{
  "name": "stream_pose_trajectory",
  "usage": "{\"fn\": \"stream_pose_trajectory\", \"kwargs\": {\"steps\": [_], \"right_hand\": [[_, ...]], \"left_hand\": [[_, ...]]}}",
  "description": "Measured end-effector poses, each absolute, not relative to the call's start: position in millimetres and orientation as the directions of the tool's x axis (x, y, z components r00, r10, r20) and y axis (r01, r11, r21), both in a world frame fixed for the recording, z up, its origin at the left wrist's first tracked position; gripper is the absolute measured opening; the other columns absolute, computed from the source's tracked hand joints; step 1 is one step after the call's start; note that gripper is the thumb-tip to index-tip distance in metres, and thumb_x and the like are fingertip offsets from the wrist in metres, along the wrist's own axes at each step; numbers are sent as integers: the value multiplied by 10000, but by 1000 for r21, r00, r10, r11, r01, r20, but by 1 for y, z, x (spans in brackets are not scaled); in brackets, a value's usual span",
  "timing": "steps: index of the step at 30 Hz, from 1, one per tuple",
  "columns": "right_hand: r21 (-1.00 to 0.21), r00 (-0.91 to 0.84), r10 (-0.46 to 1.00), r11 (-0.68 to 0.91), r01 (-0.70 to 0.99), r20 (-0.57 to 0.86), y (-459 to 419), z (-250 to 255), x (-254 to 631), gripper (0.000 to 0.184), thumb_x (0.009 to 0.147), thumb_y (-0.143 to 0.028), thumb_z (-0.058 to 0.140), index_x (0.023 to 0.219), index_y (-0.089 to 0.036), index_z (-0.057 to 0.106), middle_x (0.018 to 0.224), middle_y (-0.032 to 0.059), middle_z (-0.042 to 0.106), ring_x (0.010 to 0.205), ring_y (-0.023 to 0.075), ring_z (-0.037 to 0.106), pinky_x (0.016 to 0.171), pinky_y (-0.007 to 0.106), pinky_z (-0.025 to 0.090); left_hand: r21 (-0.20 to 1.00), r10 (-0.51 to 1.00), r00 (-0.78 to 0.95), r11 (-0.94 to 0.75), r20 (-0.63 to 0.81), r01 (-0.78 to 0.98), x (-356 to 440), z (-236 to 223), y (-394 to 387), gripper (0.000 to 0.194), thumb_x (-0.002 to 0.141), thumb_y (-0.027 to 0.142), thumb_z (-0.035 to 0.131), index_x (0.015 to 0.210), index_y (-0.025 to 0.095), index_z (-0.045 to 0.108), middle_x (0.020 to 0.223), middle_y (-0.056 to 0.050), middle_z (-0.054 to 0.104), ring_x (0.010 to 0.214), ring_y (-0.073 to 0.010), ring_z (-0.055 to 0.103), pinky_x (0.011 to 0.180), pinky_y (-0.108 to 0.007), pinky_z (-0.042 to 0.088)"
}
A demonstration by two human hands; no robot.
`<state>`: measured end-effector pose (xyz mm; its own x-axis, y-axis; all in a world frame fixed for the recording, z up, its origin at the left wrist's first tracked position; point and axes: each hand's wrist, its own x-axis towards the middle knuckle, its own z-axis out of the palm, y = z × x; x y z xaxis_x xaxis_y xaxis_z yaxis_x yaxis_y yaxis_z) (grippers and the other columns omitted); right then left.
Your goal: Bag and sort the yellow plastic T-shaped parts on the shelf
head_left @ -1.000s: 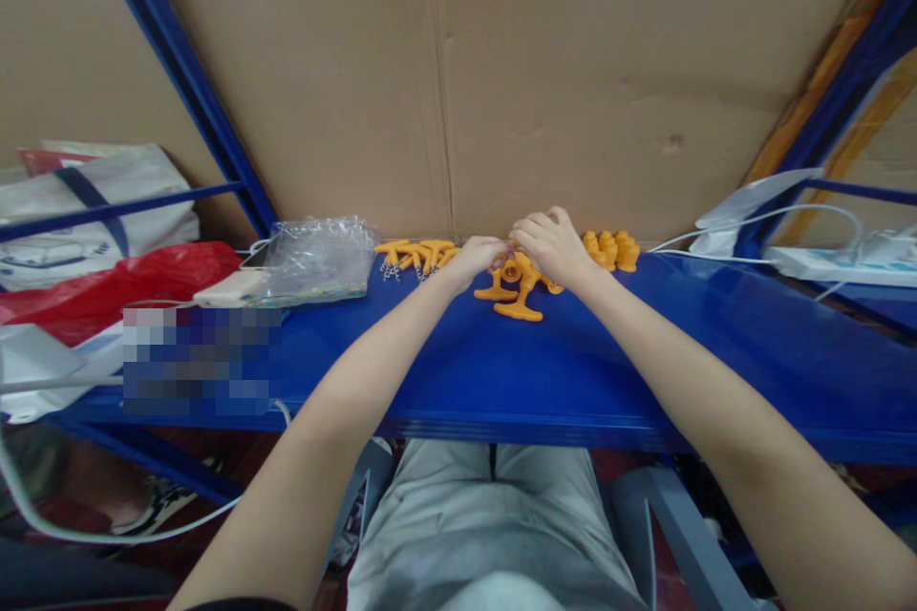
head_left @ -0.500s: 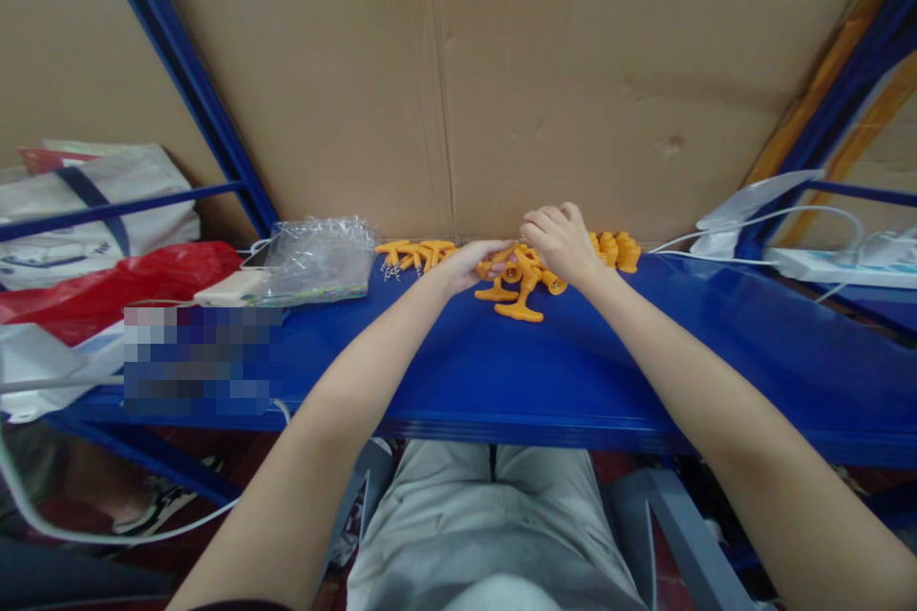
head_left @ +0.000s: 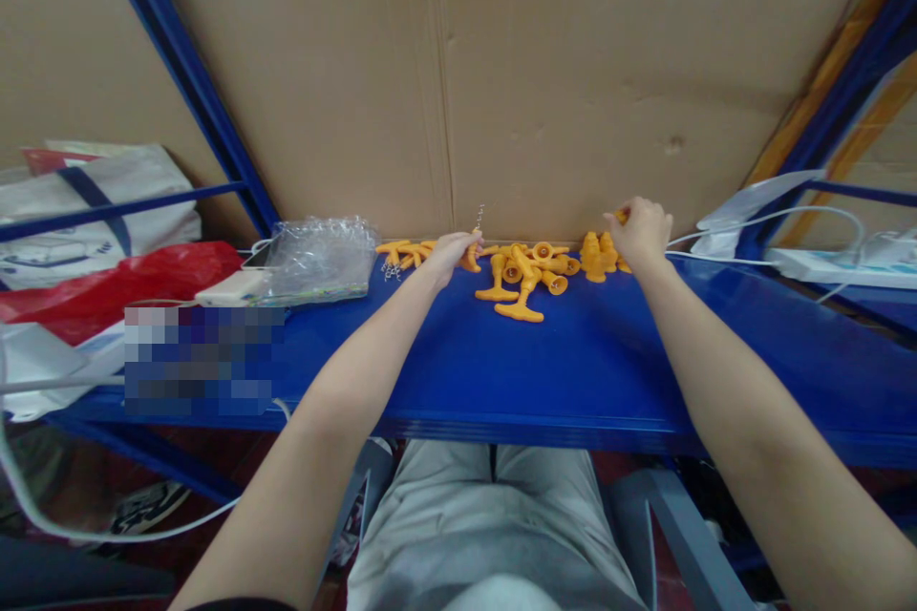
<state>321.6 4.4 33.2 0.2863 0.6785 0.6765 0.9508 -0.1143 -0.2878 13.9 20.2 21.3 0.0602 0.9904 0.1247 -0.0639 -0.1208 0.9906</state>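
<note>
My left hand [head_left: 454, 255] is closed around the yellow handle of a corkscrew [head_left: 479, 218], whose metal spiral points up. Off to the right, my right hand [head_left: 646, 234] pinches a small yellow sleeve [head_left: 622, 216] just above a group of upright yellow sleeves [head_left: 596, 256]. Between the hands lies a pile of yellow T-handled corkscrews [head_left: 526, 284], some with hollow round ends facing me. Left of my left hand, several yellow corkscrews with bare spirals [head_left: 401, 254] rest against the cardboard, partly hidden by that hand.
A clear plastic packet [head_left: 319, 258] lies on the blue shelf [head_left: 473, 382] at left, beside a red bag [head_left: 179, 272]. A cardboard wall [head_left: 544, 95] closes the back. White cables [head_left: 716, 227] and a power strip [head_left: 838, 265] are at right.
My hands have parted. The right one has moved right, with a yellow sleeve, to the upright group; the left has shifted slightly left, and its corkscrew's spiral now shows upright.
</note>
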Motion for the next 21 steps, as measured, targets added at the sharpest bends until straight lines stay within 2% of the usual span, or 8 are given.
{"fn": "stream_pose_trajectory", "kwargs": {"steps": [4, 8, 14, 17, 21], "right_hand": [[-372, 440, 766, -281, 885, 468, 2, 29, 328, 278, 920, -286, 572, 1106, -117, 690, 1152, 232, 681, 1132, 355, 633, 957, 482, 491], [-321, 480, 835, -393, 862, 267, -5, 29, 324, 313, 942, -211, 536, 1173, -99, 714, 1282, 228, 668, 1234, 333, 629, 993, 389, 506], [-241, 431, 865, -374, 895, 258, -4, 29, 321, 341, 925, -158, 548, 1215, -75, 707, 1246, 242, 686, 1202, 338, 655, 947, 374, 530], [-184, 395, 878, -356, 916, 269, 0, 25, 323, 388, 921, -121, 507, 1258, -33, 678, 1243, 260, 680, 1179, 339, 660, 932, 369, 522], [-175, 402, 871, -365, 914, 282, 3, 20, 326, 390, 901, -146, 550, 1253, -39, 679, 1229, 261, 683, 1159, 340, 663, 923, 381, 519]], "left_hand": [[992, 993, 3, -121, 121, -21, 10, 18, 25, 187, 863, 262, 684, 709, 155, 695, 665, -25, 677, 591, -109, 585, 578, -221, 419], [992, 992, -18, -125, 125, 18, 8, 16, 27, 195, 872, 283, 663, 729, 162, 717, 700, -29, 700, 618, -121, 593, 637, -250, 420], [991, 992, -25, -120, 121, 52, 9, 16, 27, 197, 879, 296, 665, 748, 162, 725, 702, -18, 700, 613, -115, 586, 684, -261, 422], [991, 992, -39, -121, 123, 49, 10, 16, 26, 199, 874, 277, 668, 715, 163, 704, 688, -19, 690, 600, -110, 583, 651, -243, 424], [984, 977, -123, -171, 175, 45, 10, 15, 29, 196, 831, 203, 692, 641, 168, 658, 621, -4, 646, 602, -110, 571, 580, -204, 416]]}}
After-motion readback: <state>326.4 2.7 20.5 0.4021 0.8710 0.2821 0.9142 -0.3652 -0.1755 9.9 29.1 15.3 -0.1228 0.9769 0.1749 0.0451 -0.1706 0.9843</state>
